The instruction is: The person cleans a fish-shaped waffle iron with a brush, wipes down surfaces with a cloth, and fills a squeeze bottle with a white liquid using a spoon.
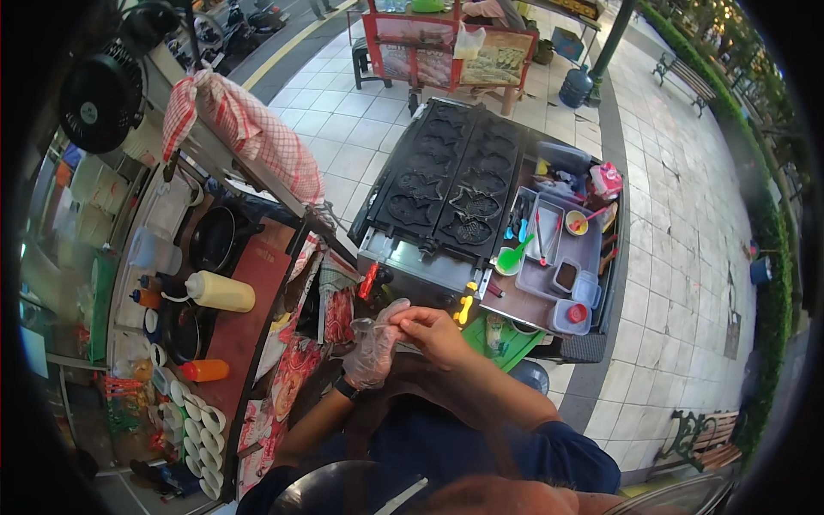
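Observation:
My left hand (pixel 372 360) wears a clear, loose plastic glove (pixel 368 339) and a dark band on the wrist. The fingers inside look partly spread, and no object shows in them. My bare right hand (pixel 432 335) meets it from the right, thumb and forefinger pinched on the glove near its fingertips. Just beyond both hands stands a fish-shaped waffle griddle (pixel 450 174) with two dark rows of moulds. Its front carries a red handle (pixel 368 280) and a yellow handle (pixel 465 304).
Right of the griddle, a tray (pixel 553 257) holds tubs and utensils, including a green spatula (pixel 519 254). On the left, a cart counter (pixel 251 283) bears a cream-coloured squeeze bottle (pixel 222 291), an orange bottle (pixel 205 370), frying pans (pixel 215 238) and several paper cups (pixel 205 444). A checked cloth (pixel 257 132) hangs above.

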A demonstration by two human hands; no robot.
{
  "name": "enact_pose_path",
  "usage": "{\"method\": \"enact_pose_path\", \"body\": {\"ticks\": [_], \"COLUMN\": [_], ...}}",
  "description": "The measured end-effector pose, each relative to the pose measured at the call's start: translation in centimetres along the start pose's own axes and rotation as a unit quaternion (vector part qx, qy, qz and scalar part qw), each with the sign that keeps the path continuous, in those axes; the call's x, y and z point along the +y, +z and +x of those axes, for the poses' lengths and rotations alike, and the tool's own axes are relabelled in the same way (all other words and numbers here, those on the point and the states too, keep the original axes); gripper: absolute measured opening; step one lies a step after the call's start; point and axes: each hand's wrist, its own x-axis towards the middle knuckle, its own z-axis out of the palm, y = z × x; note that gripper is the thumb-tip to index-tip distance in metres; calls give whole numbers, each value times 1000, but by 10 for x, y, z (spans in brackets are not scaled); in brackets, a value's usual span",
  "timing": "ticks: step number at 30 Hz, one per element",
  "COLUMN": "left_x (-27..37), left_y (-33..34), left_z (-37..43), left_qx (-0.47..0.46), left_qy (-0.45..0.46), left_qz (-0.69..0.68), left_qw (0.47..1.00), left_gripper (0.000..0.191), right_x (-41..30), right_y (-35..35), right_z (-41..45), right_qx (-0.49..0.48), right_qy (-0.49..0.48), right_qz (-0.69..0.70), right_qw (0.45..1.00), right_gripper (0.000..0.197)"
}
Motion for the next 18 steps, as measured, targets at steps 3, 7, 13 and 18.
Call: {"method": "enact_pose_path", "body": {"ticks": [3, 7, 13, 18], "left_x": [-1, 34, -21, -70], "left_y": [-32, -92, -194, -241], "left_z": [-23, -48, -146, -174], "left_qx": [51, 104, 280, 360], "left_qy": [15, -14, -126, -177], "left_qz": [66, 214, 232, -200], "left_qw": [996, 971, 923, 894], "left_gripper": [51, 47, 33, 41], "right_x": [23, 23, 59, 131], "right_y": [15, 51, 147, 250], "right_z": [21, 54, 142, 241], "right_qx": [-60, -170, -221, -302], "right_qy": [65, 101, -17, -236], "right_qz": [-65, -348, -555, -560], "right_qw": [994, 916, 802, 734], "right_gripper": [19, 24, 38, 117]}}
